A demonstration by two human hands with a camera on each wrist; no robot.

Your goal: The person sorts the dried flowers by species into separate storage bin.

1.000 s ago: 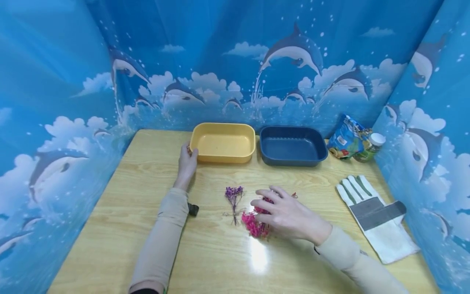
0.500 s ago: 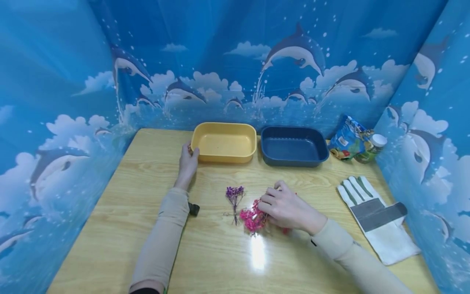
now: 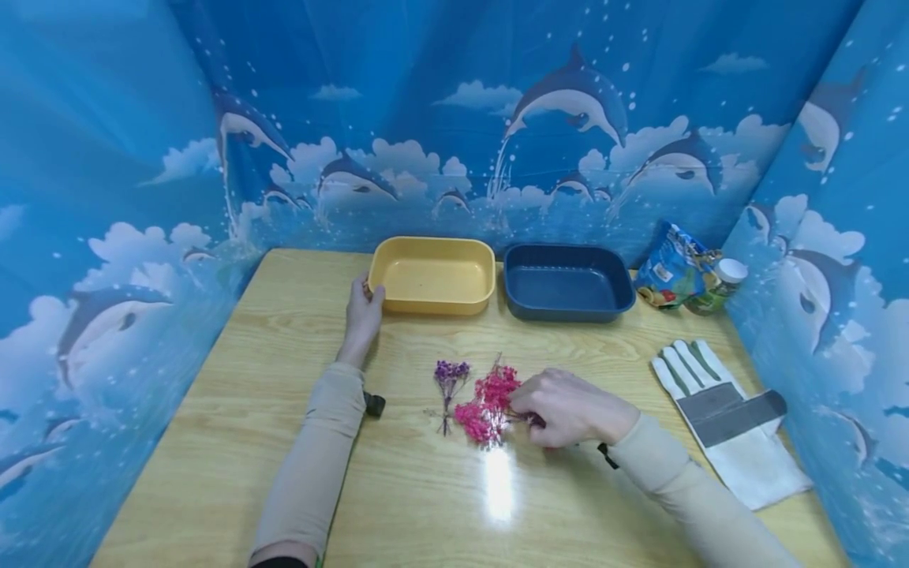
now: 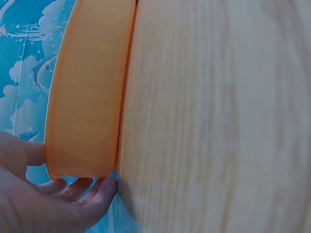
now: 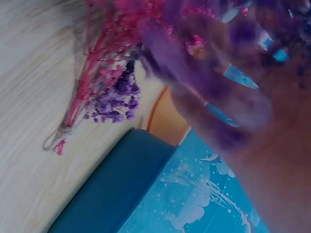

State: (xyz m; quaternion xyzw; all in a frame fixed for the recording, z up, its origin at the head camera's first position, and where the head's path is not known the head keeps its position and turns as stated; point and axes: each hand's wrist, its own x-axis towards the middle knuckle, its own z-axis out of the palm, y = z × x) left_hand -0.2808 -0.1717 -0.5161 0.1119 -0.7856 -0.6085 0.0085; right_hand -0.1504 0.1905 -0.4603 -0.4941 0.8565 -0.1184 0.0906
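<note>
Below the centre of the head view, pink flowers are partly covered by the right hand; its fingers are curled, but whether anything is pinched cannot be told, the right wrist view being blurred with purple. Purple flowers are seen just left. Higher up, a yellow box is gripped between thumb and fingers of the left hand; its far end is cut off in the left wrist view.

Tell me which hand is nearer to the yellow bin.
Left. The left hand holds the yellow bin at its left end; the right hand is apart from it, at the pink flowers, closer to the person.
</note>
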